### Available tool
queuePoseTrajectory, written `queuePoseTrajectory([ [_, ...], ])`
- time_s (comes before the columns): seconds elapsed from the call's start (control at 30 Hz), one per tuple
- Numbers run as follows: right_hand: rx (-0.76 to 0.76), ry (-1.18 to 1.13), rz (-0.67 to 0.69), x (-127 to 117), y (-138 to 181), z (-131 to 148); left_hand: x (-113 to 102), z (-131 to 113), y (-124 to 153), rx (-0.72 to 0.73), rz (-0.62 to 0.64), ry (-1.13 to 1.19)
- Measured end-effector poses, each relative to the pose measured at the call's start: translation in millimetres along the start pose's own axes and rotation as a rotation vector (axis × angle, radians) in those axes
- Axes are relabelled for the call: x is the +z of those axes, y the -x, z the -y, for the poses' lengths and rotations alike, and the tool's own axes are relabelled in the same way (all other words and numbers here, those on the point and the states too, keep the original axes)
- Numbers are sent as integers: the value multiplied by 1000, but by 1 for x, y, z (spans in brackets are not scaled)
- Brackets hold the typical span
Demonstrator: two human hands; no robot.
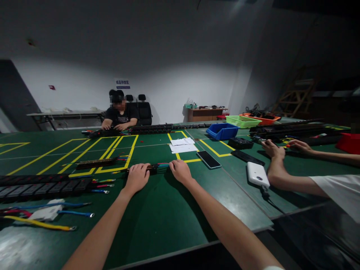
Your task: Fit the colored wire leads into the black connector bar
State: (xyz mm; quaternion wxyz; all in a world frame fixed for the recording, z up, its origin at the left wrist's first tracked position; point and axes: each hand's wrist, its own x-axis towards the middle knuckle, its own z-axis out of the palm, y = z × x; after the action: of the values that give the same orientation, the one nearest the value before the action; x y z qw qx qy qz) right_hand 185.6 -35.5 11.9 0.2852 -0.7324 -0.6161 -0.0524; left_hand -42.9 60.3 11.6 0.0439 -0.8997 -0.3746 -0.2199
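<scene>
My left hand (137,177) curls over a narrow black strip (153,168) lying on the green table, hiding much of it. Thin coloured wires (163,165), blue-green and red among them, run from the strip's right end to my right hand (180,170). Its fingers are closed round the wire ends, which they cover. Left of my hands lies a similar dark strip (97,163) with wires at its right end. Just beyond my right hand are white papers (184,147) and a phone (208,159).
Black socket strips (45,187) and cables with ring terminals (42,223) lie at left. A blue bin (222,131), a green tray (243,121) and a white power bank (258,174) stand at right. A co-worker's hand (274,150) is at right; another person (120,114) sits opposite.
</scene>
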Motion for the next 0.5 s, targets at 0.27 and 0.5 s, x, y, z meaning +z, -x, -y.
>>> queuePoseTrajectory([
  [0.27, 10, 18, -100, -2, 1, 3, -1, -1, 0, -2, -3, 2],
  [0.5, -2, 23, -35, 1, 0, 2, -3, -2, 1, 2, -13, -23],
])
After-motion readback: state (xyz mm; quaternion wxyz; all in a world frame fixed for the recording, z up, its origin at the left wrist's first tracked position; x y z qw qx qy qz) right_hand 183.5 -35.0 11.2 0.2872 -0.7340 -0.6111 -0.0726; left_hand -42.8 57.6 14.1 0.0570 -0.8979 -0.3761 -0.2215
